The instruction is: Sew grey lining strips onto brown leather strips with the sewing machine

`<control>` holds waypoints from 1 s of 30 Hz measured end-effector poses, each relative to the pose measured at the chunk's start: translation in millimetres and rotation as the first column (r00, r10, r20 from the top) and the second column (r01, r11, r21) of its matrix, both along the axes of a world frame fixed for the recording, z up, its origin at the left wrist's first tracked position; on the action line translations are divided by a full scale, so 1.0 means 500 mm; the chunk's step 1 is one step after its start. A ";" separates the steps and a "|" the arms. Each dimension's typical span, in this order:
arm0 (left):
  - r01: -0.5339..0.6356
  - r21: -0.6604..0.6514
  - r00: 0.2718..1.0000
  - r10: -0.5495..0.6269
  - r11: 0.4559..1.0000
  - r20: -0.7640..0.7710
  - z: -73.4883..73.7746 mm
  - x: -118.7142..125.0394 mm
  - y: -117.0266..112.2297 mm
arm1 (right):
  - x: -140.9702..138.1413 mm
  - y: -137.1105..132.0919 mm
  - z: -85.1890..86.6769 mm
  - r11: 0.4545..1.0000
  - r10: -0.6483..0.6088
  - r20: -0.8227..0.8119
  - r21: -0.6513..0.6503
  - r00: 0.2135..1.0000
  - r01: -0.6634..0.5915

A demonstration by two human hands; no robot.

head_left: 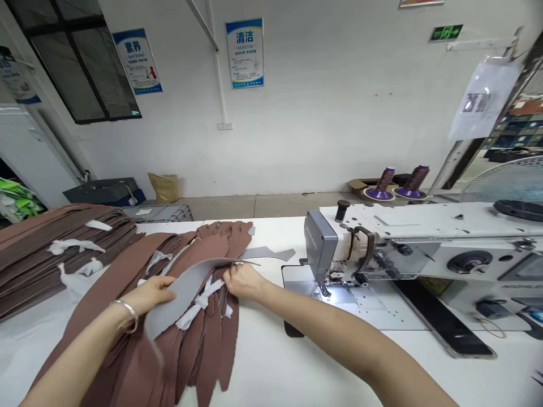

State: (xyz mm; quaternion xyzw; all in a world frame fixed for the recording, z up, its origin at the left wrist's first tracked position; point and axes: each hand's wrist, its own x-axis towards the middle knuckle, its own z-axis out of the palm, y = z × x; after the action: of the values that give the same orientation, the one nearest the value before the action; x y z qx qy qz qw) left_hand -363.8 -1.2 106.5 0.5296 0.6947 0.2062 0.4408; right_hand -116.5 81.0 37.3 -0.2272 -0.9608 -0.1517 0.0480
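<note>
My left hand (153, 293), with a bangle on the wrist, pinches the near edge of a cut leather-like piece (182, 291). The piece's grey underside faces up, and its near end hangs bent. My right hand (244, 280) is closed at the narrow far end of the same piece; the fingertips are partly hidden. Both hands are over a pile of brown cut pieces (139, 254), some bundled with a white cloth tie (201, 303). A flat grey piece (269, 253) lies on the white table (271, 362) beyond my right hand.
To the right stands a sewing machine (322, 243) with its lamp lit over the needle plate. A black phone-like slab (441, 316) lies under its arm. Two thread cones (384, 183) stand behind. Darker stacked strips (42, 260) fill the left side.
</note>
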 end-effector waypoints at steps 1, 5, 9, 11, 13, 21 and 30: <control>-0.005 -0.034 0.998 0.008 0.999 0.069 -0.007 0.000 -0.003 | -0.001 0.001 0.004 1.000 0.005 0.005 0.004 1.000 -0.005; -0.063 -0.057 0.950 0.077 0.996 0.303 -0.030 0.011 -0.020 | -0.015 0.011 0.023 0.998 0.056 0.056 -0.010 0.997 -0.056; -0.176 -0.056 0.860 0.182 0.983 0.477 -0.037 0.024 -0.045 | -0.029 0.024 0.031 0.994 0.105 0.106 -0.044 0.989 -0.101; -0.202 -0.083 0.827 0.215 0.976 0.519 -0.041 0.028 -0.055 | -0.030 0.028 0.030 0.991 0.129 0.121 -0.051 0.984 -0.124; -0.209 -0.114 0.805 0.237 0.971 0.544 -0.049 0.031 -0.062 | -0.031 0.032 0.030 0.988 0.151 0.133 -0.059 0.980 -0.144; -0.293 -0.087 0.835 0.299 0.952 0.461 -0.035 0.046 -0.051 | -0.035 0.050 0.047 0.981 0.187 0.083 -0.063 0.979 -0.182; -0.200 -0.136 0.796 0.241 0.970 0.555 -0.040 0.177 -0.121 | 0.181 -0.054 -0.033 0.998 0.045 -0.162 -0.038 0.986 -0.052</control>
State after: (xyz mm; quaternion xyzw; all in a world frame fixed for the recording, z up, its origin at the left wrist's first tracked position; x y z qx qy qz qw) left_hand -275.0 -61.7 86.6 0.3439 0.5958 0.3798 0.6185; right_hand -25.9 53.8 20.8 -0.2163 -0.9619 -0.1115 0.1244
